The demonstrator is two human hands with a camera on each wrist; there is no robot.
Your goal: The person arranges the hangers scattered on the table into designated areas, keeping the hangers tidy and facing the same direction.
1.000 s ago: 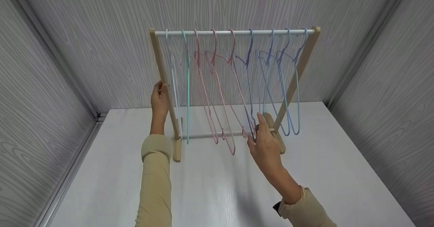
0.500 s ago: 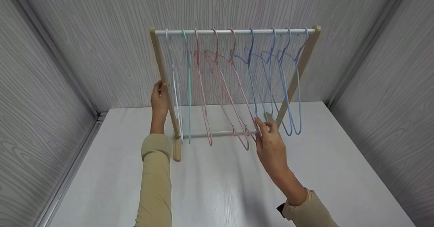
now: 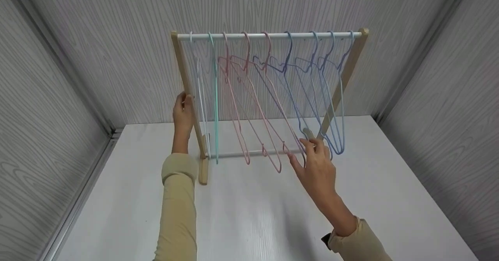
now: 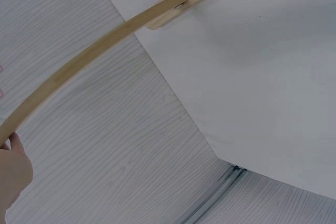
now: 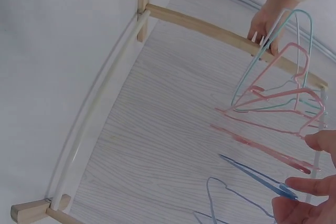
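Observation:
My left hand (image 3: 183, 114) grips the left wooden post (image 3: 181, 64) of a small clothes rack, its fingers behind the post. My right hand (image 3: 319, 175) is at the lower ends of the hangers on the right half of the rack, thumb spread from the fingers. The third pink hanger (image 3: 267, 56) and the dark blue hanger (image 3: 287, 58) slant down toward that hand. In the right wrist view, two fingers lie against the blue hanger (image 5: 262, 181); whether they press it is unclear. A green hanger (image 3: 216, 109) hangs farther left.
A white top rail (image 3: 257, 36) carries all the hangers: white, green, pink and several blue ones. A lower bar (image 3: 249, 153) joins the wooden feet (image 3: 203, 171) on the white table (image 3: 241, 214). Grey wood-grain panels (image 3: 117, 58) enclose the back and sides.
My right hand has shifted rightward along the hanger ends, and its thumb has spread from the fingers. The pink and blue hangers have swung and turned. My left hand stays on the post.

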